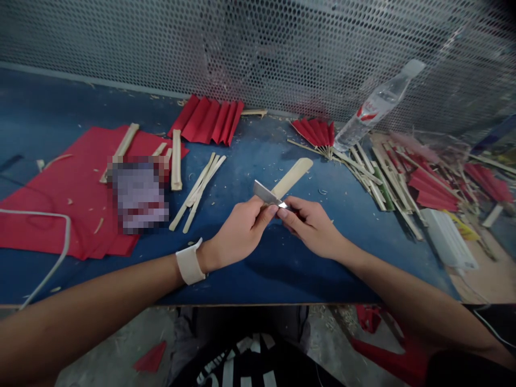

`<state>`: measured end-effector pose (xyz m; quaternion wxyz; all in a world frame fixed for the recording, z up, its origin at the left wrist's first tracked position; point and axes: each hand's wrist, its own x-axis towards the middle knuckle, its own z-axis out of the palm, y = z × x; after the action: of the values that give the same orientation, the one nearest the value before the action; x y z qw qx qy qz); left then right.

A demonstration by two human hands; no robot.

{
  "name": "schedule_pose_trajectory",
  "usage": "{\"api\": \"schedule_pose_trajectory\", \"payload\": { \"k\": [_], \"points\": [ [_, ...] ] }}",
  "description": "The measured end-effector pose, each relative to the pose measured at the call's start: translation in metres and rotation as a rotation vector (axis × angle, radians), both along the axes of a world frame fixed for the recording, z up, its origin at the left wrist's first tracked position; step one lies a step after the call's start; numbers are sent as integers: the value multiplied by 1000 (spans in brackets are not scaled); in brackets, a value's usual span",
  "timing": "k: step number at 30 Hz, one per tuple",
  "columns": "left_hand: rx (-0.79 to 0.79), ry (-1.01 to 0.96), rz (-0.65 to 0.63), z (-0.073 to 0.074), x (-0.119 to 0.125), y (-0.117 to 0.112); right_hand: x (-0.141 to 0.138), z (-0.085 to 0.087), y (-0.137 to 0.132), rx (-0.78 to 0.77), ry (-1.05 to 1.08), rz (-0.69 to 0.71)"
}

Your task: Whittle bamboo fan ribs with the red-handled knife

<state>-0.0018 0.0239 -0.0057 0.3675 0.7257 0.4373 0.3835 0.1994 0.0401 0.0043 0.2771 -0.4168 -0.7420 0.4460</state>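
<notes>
My left hand [242, 228], with a pale band on its wrist, is closed on the lower end of a flat, pale bamboo strip [293, 174]. The strip's rounded end points away to the upper right. In my right hand [312, 226] is a knife [266, 192], its broad metal blade lying across the strip and pointing left. The fingers hide its handle. Both thumbs meet close to where blade and strip cross. Left of my hands, several thin bamboo sticks [197, 191] lie crossed on the blue table [258, 279].
Red paper sheets [80, 188] and a blurred-out object [140, 196] lie at left. Behind stand pleated red paper [209, 121] and a small red fan [316, 134]. A water bottle [374, 107] leans against the perforated metal screen [258, 48]. Bamboo pieces [397, 183] crowd the right.
</notes>
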Motion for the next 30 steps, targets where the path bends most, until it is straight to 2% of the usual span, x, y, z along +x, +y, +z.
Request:
{"api": "schedule_pose_trajectory", "payload": {
  "k": [7,15,22,30],
  "points": [
    [22,9,30,3,1,-1,-2,-3,-2,-44,98,-9],
    [22,30,17,3,0,1,-3,-4,-3,-4,96,-6],
    [34,53,92,5,1,1,-8,-6,-5,34,38,-114],
    [61,4,92,3,2,0,-8,-9,-8,58,65,-152]
  ]
}}
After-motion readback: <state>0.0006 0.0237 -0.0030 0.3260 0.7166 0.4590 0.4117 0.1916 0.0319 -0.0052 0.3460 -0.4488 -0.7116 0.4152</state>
